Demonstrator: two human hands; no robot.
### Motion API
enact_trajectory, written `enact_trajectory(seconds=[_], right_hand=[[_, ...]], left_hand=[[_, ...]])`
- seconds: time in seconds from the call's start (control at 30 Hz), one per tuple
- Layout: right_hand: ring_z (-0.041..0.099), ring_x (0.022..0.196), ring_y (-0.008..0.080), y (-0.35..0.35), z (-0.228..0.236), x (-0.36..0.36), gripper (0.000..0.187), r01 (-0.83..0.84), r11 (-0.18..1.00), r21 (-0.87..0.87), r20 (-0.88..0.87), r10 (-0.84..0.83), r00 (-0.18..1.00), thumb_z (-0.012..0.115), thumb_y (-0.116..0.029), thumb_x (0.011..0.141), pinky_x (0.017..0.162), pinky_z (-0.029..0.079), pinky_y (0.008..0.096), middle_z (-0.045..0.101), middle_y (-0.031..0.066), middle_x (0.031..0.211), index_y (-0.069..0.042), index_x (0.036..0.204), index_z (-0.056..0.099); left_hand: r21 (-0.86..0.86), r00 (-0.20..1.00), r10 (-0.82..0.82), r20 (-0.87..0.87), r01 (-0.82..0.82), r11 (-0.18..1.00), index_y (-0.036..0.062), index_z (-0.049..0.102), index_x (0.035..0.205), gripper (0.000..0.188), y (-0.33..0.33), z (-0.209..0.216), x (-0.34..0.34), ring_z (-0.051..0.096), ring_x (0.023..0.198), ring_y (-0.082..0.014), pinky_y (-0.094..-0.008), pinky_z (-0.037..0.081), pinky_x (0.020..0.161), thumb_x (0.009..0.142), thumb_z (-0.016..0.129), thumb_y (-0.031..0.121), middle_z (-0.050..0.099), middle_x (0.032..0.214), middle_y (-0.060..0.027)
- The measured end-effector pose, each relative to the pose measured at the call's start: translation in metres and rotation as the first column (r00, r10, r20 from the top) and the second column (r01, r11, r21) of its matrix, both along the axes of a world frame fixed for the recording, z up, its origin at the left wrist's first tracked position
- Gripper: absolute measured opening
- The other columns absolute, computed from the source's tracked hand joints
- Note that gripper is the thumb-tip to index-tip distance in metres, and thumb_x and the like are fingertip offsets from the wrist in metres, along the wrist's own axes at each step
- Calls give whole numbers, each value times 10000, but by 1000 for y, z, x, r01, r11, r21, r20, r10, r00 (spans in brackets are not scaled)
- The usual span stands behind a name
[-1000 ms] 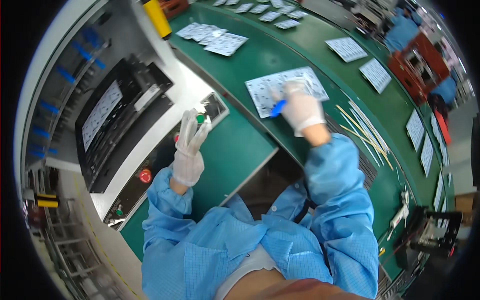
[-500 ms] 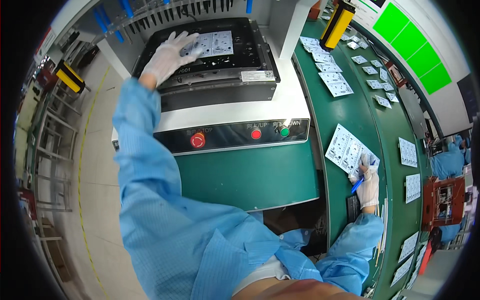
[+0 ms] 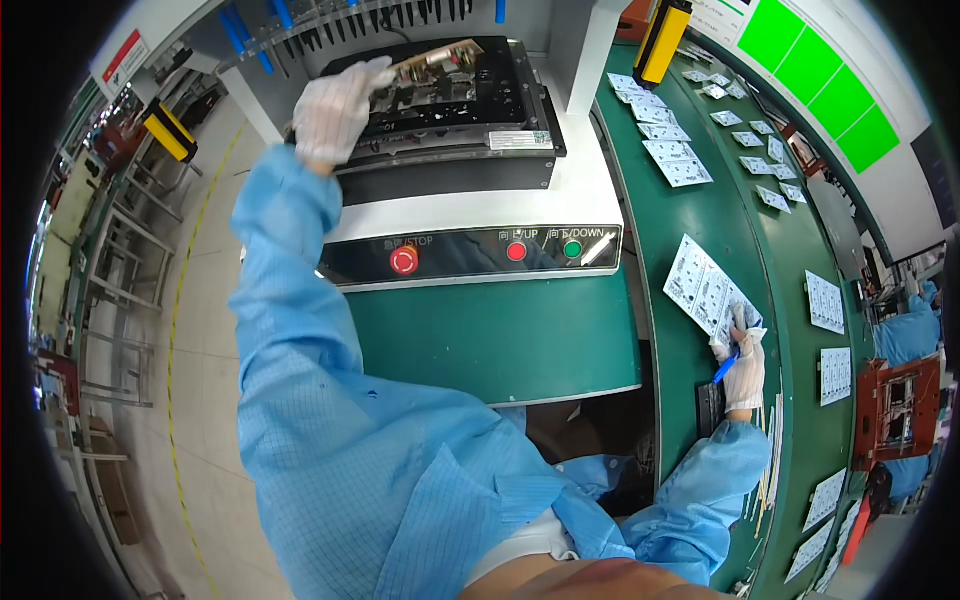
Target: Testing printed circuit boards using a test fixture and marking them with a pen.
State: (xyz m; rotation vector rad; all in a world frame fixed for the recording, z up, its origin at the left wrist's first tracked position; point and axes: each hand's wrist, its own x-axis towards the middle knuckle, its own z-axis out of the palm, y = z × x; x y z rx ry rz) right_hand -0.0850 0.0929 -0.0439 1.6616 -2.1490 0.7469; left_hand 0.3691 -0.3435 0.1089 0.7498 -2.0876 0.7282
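Observation:
My gloved left hand (image 3: 333, 113) is closed on the edge of a circuit board (image 3: 436, 56), which is tilted up on edge above the black test fixture (image 3: 450, 146). Components show on the board's raised side. Over on the right, a white printed circuit board panel (image 3: 702, 283) lies slantwise on the green bench. My gloved right hand (image 3: 743, 378) is at its near corner, closed around a blue pen (image 3: 726, 366). The fingertips touch the panel; the pen's tip is too small to make out.
The white press has a front panel with a red stop button (image 3: 404, 261), a red button (image 3: 516, 252) and a green button (image 3: 572, 249). Rows of probes (image 3: 400, 18) hang above the fixture. More white boards (image 3: 675, 163) line the green benches. A yellow-black post (image 3: 663, 42) stands beside the press.
The board that lay flat in the fixture under my left hand is now gripped and tipped up. My right hand stays at the panel's corner with the pen.

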Motion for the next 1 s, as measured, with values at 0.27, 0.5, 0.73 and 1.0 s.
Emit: enact_trajectory(seconds=[0.27,0.5,0.73,1.0], right_hand=[[544,1007,164,-72,47,65,354,-125,968,-216,407,206,890,648,17,813,878,432,285,592,120,1118,-25,1159,584],[621,758,324,-289,135,192,434,-540,804,-249,-193,505,841,805,-321,679,721,498,392,647,144,883,-44,966,632],[629,778,340,-439,137,264,492,-492,868,63,-350,481,804,669,-507,773,676,533,401,643,165,852,-30,883,622],[640,930,352,-493,135,262,572,-436,897,74,-39,439,898,477,-625,843,922,420,510,666,183,951,-102,985,657]], left_hand=[[382,924,52,378,-207,901,168,670,1007,258,180,-88,61,600,599,-212,-357,454,504,773,584,99,694,892,0],[646,997,-66,27,33,763,143,581,1157,334,250,-158,40,605,910,-229,-358,495,656,842,595,255,618,1016,-49],[808,944,66,-322,238,539,110,592,1159,292,233,-136,91,530,1180,-298,-372,497,852,872,568,158,602,1178,-106],[738,855,470,-219,-170,653,127,489,1314,352,130,-148,148,410,1266,-405,-410,437,959,972,423,176,506,1327,-131]])
